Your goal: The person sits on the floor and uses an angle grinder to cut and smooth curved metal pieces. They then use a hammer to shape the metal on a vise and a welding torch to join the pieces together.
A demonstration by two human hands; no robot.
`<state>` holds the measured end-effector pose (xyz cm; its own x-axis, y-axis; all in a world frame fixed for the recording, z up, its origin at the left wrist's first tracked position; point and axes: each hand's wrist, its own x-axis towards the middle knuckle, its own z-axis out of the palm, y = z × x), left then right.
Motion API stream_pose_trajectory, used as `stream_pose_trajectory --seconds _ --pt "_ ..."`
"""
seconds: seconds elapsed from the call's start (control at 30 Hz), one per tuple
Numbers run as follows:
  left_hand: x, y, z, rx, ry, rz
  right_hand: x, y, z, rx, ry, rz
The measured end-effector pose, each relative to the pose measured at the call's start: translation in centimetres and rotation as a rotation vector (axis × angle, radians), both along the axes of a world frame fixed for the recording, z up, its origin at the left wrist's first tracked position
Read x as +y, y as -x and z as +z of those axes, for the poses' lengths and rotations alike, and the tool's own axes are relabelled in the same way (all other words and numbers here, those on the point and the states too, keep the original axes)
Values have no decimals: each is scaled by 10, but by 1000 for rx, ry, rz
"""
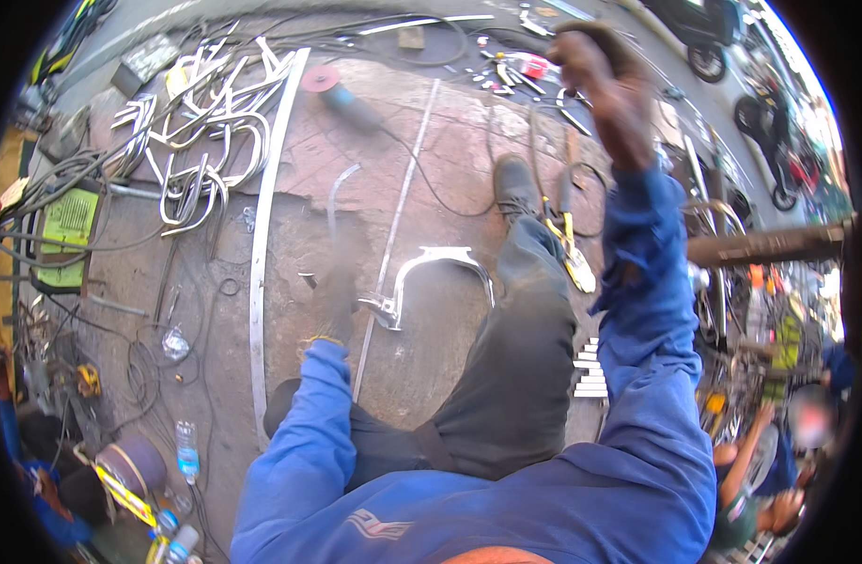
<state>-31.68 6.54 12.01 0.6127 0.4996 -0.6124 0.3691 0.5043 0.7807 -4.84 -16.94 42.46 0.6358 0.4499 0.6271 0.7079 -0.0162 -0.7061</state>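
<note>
Against stained ground (304, 246), a curved metal frame (445, 254) shines silver (flat-topped).

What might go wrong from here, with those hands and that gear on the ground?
Two risks stand out. The bare left hand, blurred, is close to one end of the curved metal tube, so it might get scraped. The cord from the red-ended tool runs toward the shoe and could snag a foot.
</note>
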Motion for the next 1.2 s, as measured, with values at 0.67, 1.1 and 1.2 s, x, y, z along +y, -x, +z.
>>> stream_pose_trajectory --seconds 0.67,1.1,1.2 --pt "-39 -193 18 470 135 712 287 -231 -392 703 1018 108" --pt "-72 -292 -57 192 546 520 179 -242 -364 1114 724 581" --pt "-80 -294 -35 195 563 363 115 -199 -314 813 437 346"
